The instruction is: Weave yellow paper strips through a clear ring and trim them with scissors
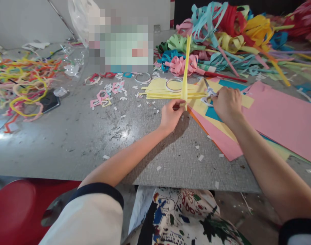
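Note:
My left hand point(173, 115) pinches the lower end of a narrow folded yellow paper strip point(186, 73), which stands upright above the table. To the right, my right hand point(228, 103) is closed at the handles of a pair of scissors point(209, 94), whose blades point away toward the upper left. Under the scissors lie sheets of coloured paper. Just behind my left hand is a stack of yellow paper strips point(158, 90) with a roll of tape point(174, 90) on top.
Pink sheets point(288, 115) cover the right side. Curled paper flowers point(232, 37) are heaped at the back right. Fuzzy pipe cleaners point(25, 85) and a phone point(51, 102) lie at the left. Paper scraps point(103, 97) dot the grey table point(81, 146). A red stool point(17, 207) stands below.

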A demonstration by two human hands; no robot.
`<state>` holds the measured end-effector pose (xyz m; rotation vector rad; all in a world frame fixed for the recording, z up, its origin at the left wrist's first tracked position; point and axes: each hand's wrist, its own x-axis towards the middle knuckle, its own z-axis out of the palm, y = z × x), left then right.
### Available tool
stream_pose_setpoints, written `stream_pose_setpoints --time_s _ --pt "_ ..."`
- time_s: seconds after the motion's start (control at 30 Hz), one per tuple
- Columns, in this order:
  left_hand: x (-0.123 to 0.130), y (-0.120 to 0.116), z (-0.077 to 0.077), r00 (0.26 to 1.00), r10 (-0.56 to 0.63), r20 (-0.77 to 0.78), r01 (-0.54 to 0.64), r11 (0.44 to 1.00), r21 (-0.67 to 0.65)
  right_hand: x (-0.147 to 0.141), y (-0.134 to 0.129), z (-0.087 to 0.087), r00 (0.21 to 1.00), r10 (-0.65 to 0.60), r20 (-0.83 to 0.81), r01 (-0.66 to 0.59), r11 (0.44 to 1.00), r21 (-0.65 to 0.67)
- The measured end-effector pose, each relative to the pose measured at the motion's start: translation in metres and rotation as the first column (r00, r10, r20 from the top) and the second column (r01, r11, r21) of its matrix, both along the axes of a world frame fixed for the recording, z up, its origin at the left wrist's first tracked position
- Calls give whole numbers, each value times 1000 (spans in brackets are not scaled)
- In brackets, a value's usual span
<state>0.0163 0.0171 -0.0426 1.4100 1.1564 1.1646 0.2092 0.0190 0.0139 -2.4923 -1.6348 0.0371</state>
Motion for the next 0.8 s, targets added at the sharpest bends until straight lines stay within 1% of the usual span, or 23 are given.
stream_pose_setpoints --time_s 0.27,0.4,0.5,0.57,0.67,0.7,0.73,0.8 --pt "-1 1 -5 999 -31 -18 32 999 23 1 0 -6 997 -43 -62 47 997 65" --pt "-1 1 -5 998 -44 -47 45 999 17 2 -1 -7 997 -16 -81 21 998 65" --pt "0 0 -4 997 -38 -59 39 999 10 5 -1 -11 995 11 -95 -2 996 92" --pt "0 -2 -2 997 -39 -59 40 999 9 8 -1 -17 991 16 -131 2 991 134" --pt "0 -5 0 998 -45 -51 45 999 -3 11 -2 -24 968 59 -242 -1 972 235" --pt "-1 -6 1 998 -46 -48 46 999 -8 11 -2 -25 965 68 -255 0 966 257" --pt "-1 -7 2 998 -49 -46 48 999 -12 10 -2 -24 968 65 -241 -1 966 260" --pt "-1 -9 3 997 -57 -47 57 998 -21 5 -3 -19 989 0 -150 31 980 199"
